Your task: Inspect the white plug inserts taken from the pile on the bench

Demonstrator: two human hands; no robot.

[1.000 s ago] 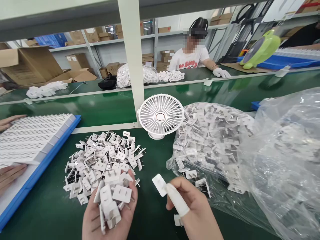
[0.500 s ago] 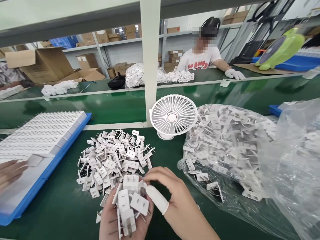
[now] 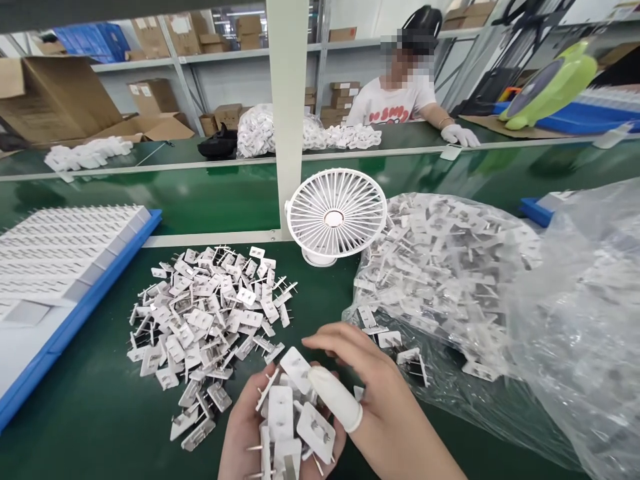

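In the head view, the left hand (image 3: 241,427), on the near side of the fan (image 3: 336,212), has its fingers cupped round a heap of plugs (image 3: 281,410). The right hand (image 3: 383,393), also nearer than the fan, has its fingers partly open, thumb sleeve (image 3: 336,400) touching the top plug; I cannot tell whether it grips it. Left of and nearer than the fan lies a pile (image 3: 200,319) of plugs; right of it, a clear bag (image 3: 440,280) of more.

I watch through one head-worn camera, facing forward and down over a green workbench (image 3: 125,433), close above the left hand (image 3: 237,433) and right hand (image 3: 383,400) at bottom centre, with metal shelving (image 3: 240,56) well back along the top.
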